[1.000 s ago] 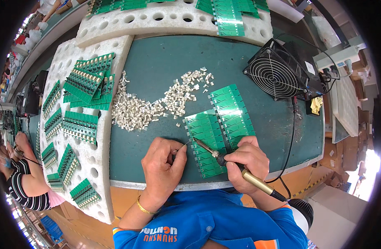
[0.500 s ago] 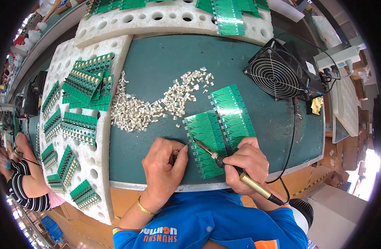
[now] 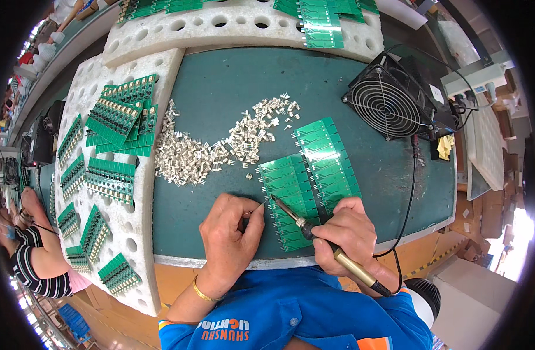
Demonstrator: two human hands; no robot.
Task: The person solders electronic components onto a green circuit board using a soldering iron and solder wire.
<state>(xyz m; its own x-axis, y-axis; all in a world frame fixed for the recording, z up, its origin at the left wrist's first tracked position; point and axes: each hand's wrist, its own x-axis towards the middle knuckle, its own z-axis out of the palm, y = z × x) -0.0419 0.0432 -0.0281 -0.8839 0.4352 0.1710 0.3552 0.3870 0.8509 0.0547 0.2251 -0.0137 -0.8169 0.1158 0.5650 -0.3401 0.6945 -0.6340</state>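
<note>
Fingers of right hand (image 3: 347, 230) grip soldering iron (image 3: 314, 237); left hand (image 3: 228, 240) pinches solder wire (image 3: 256, 209).

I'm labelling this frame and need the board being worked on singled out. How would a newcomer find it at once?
Start at the dark green mat with the black fan at its right. Two green circuit panels lie side by side at the mat's near edge. The worked panel is the left one; alone, it has the soldering iron tip at its left edge, between both hands.
</note>
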